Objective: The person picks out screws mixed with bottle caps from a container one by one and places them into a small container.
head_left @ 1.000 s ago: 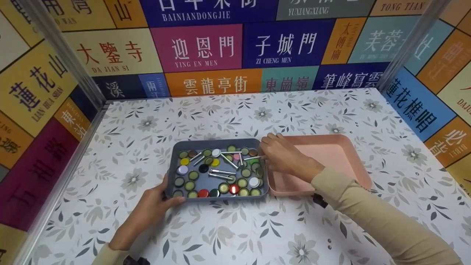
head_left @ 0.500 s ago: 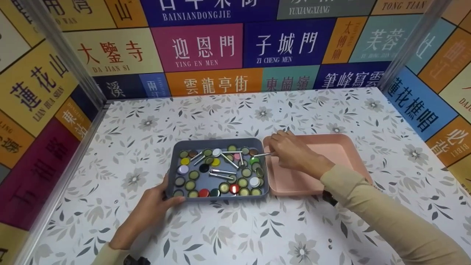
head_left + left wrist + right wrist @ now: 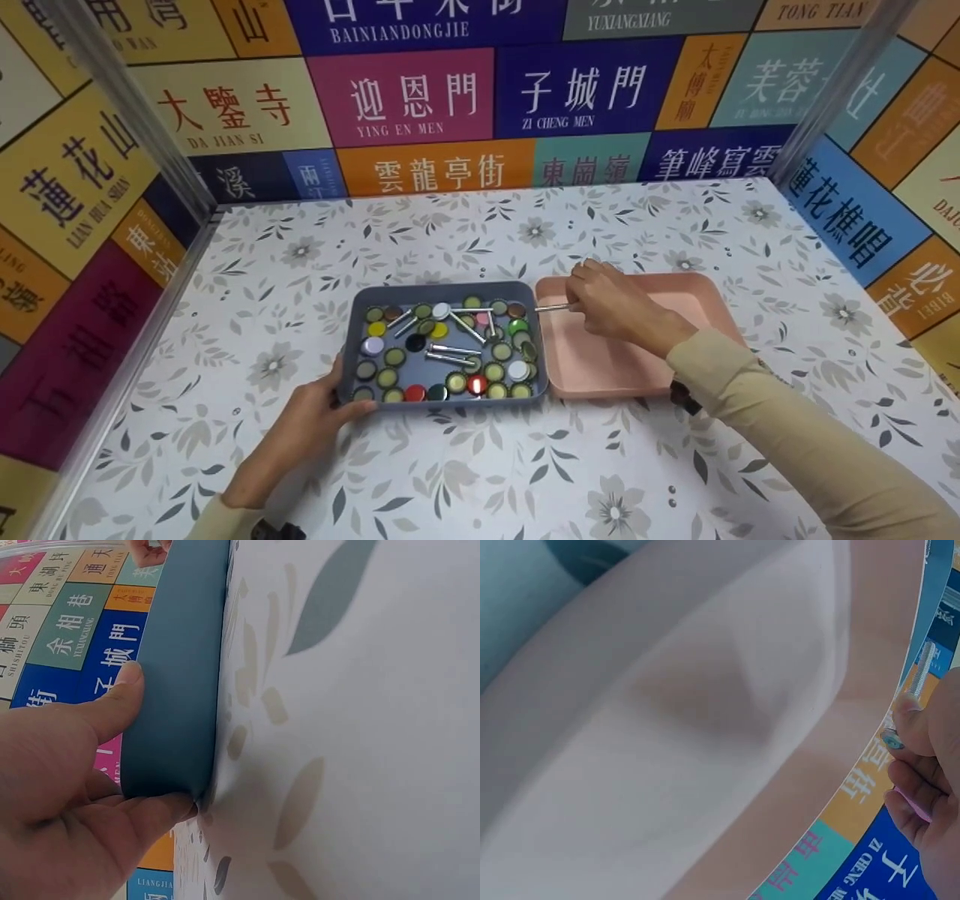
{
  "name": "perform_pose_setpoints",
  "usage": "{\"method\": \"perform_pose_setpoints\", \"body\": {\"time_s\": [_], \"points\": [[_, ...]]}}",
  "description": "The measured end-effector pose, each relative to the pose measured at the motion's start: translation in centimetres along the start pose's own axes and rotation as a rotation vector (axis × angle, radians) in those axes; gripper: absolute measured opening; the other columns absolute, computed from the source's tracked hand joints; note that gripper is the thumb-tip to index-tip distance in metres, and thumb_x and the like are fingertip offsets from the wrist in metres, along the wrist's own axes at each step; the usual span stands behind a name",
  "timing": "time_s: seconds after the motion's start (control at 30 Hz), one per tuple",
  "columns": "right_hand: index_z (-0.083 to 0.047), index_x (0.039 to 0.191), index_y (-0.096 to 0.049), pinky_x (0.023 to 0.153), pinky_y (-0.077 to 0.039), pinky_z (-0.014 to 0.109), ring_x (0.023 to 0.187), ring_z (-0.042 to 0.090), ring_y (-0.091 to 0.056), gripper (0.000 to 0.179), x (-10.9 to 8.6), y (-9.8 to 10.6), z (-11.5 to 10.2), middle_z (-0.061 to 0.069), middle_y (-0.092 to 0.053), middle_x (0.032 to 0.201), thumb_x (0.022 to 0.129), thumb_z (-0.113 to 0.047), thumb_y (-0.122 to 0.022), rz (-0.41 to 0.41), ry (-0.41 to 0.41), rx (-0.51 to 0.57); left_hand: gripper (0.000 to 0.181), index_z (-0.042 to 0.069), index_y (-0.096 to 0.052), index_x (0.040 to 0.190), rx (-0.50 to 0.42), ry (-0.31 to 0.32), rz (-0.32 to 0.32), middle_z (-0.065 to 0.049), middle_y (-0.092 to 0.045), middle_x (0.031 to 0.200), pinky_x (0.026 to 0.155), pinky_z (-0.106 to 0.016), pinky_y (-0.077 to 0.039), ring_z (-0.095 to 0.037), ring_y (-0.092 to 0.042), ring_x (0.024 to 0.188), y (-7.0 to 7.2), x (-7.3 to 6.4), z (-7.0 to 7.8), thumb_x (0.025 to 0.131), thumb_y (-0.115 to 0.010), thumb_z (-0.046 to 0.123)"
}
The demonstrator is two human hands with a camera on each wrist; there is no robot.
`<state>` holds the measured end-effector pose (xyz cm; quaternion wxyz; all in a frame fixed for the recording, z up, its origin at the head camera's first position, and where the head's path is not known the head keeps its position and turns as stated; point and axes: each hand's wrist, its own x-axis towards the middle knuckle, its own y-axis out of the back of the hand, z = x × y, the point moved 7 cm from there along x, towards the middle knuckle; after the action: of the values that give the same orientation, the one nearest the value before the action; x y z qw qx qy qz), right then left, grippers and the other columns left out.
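Note:
My left hand (image 3: 311, 416) grips the near left corner of a blue-grey tray (image 3: 461, 406); in the left wrist view the thumb lies at the rim and fingers (image 3: 154, 816) reach round the tray's end. Bottle caps (image 3: 387, 377) of several colours lie in that tray, mixed with silver bolts (image 3: 454, 349). Over the far left part of a pink tray (image 3: 615, 367), my right hand (image 3: 615, 304) pinches a bolt (image 3: 553, 307). Its threaded shank points left, and the right wrist view shows the bolt's head (image 3: 891, 738) by the thumb.
Both trays stand side by side, rims close together, on a table (image 3: 420, 480) with a flower and leaf pattern. Panels (image 3: 401, 97) with printed Chinese place names close off the back and both sides, with metal posts (image 3: 847, 90) at the corners.
My right hand has moved right, drawing the bolt out of the blue-grey tray and over the pink one. The left hand and both trays have stayed put.

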<state>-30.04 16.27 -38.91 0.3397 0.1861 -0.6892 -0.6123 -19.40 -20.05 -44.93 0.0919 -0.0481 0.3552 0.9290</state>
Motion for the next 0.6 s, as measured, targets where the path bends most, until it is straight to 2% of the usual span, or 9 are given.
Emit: {"method": "perform_pose_setpoints", "body": {"time_s": [0.17, 0.37, 0.6], "points": [[-0.002, 0.079, -0.065, 0.074, -0.048, 0.042, 0.078, 0.028, -0.054, 0.009, -0.2, -0.1, 0.7, 0.009, -0.061, 0.077, 0.08, 0.002, -0.073, 0.002, -0.011, 0.004, 0.089, -0.005, -0.021, 0.156, 0.018, -0.007, 0.006, -0.024, -0.064, 0.133, 0.102, -0.046, -0.049, -0.03, -0.064, 0.12, 0.1, -0.1, 0.1, 0.092, -0.073, 0.028], [-0.003, 0.082, -0.065, 0.074, -0.052, 0.042, 0.082, 0.029, -0.058, 0.008, -0.2, -0.4, 1.9, 0.01, -0.063, 0.083, 0.084, -0.001, -0.073, -0.077, -0.111, 0.028, 0.089, -0.004, -0.02, 0.156, 0.011, -0.008, 0.009, -0.025, -0.062, 0.135, 0.104, -0.047, -0.048, -0.031, -0.064, 0.121, 0.0, 0.1, 0.0, 0.092, -0.073, 0.028], [-0.001, 0.086, -0.067, 0.072, -0.056, 0.042, 0.078, 0.029, -0.062, 0.006, -0.2, -0.5, 2.8, 0.012, -0.063, 0.087, 0.084, 0.004, -0.07, -0.121, -0.164, 0.1, 0.089, -0.001, -0.02, 0.157, 0.016, 0.011, 0.004, -0.022, -0.063, 0.135, 0.104, -0.047, -0.048, -0.03, -0.064, 0.121, -0.1, 0.1, -0.2, 0.092, -0.074, 0.028]]}}
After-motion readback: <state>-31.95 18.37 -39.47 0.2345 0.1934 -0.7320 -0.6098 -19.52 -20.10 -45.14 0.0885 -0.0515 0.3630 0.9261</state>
